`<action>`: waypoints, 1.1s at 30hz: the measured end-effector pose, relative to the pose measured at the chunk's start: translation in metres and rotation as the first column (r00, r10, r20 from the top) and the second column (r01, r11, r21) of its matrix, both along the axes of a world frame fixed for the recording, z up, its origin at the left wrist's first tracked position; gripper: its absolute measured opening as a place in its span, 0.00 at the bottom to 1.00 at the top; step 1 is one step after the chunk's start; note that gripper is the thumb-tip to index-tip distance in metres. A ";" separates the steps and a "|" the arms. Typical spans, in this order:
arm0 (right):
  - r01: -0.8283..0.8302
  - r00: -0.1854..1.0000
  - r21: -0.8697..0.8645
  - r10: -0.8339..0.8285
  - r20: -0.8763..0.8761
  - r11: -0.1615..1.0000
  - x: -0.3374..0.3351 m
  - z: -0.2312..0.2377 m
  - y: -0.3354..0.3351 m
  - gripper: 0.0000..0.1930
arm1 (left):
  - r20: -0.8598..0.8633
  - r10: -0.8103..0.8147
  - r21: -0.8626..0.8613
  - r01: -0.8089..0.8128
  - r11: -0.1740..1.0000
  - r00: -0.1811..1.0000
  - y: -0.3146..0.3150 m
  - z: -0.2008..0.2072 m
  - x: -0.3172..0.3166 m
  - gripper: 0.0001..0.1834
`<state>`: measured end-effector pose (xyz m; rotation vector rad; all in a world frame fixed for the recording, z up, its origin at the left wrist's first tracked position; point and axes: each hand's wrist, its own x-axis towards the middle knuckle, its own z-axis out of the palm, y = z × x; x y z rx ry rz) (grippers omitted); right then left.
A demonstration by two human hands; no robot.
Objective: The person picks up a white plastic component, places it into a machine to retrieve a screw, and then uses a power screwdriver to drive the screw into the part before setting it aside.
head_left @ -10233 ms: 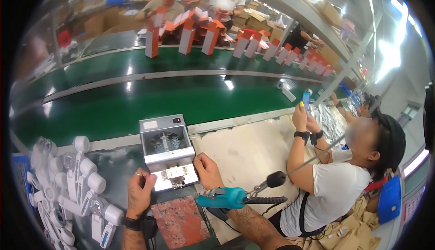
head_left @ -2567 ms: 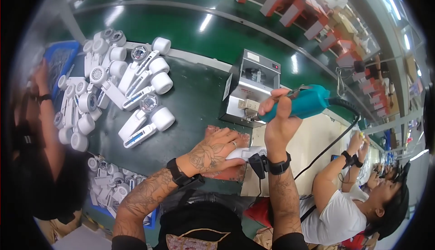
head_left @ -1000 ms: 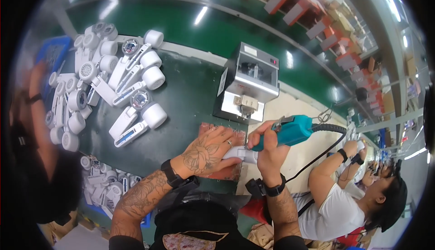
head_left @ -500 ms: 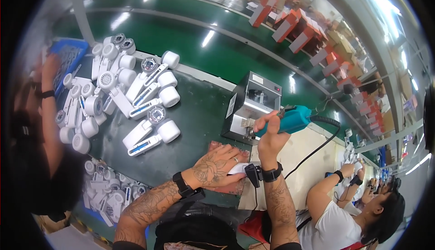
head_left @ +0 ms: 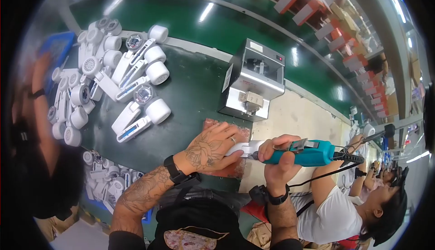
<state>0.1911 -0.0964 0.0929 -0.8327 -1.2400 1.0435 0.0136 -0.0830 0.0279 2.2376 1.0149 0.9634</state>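
My left hand (head_left: 212,148) is closed over a white plastic part (head_left: 244,148), pressing it down on a worn reddish mat (head_left: 222,170). Most of that part is hidden under the fingers. My right hand (head_left: 282,161) grips a teal electric screwdriver (head_left: 312,154), which lies nearly level. Its tip points left and meets the right end of the white part; whether a screw is there I cannot tell. A black cable (head_left: 324,173) trails from the tool's rear.
Behind my hands stands a grey metal screw-feeder-like machine (head_left: 253,80). White plastic devices with round heads (head_left: 140,93) crowd the bench's left side; more fill a lower bin (head_left: 106,177). Co-workers sit at left and right (head_left: 335,213). Orange boxes (head_left: 312,10) line the far side.
My right hand has brought the screwdriver down from the machine's front to the white part. My left hand stays on that part. The whole view has shifted slightly.
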 end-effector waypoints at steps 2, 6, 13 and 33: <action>-0.012 1.000 0.002 0.012 -0.025 1.000 0.001 -0.003 -0.001 0.31 | 0.017 0.018 0.023 -0.018 1.000 1.000 0.000 -0.003 0.001 0.16; -0.027 0.999 -0.022 0.026 -0.047 0.999 0.003 -0.012 0.000 0.31 | -0.015 0.003 -0.013 -0.003 1.000 1.000 0.000 0.001 0.000 0.15; -0.082 0.994 0.036 0.084 -0.063 0.996 0.005 -0.025 0.004 0.27 | -0.093 -0.023 0.007 0.024 1.000 0.995 0.002 0.003 0.001 0.17; 0.079 0.915 0.277 0.041 -0.402 0.958 0.054 0.033 -0.043 0.24 | 0.125 0.128 -0.010 -0.128 0.992 0.984 -0.072 0.025 -0.030 0.14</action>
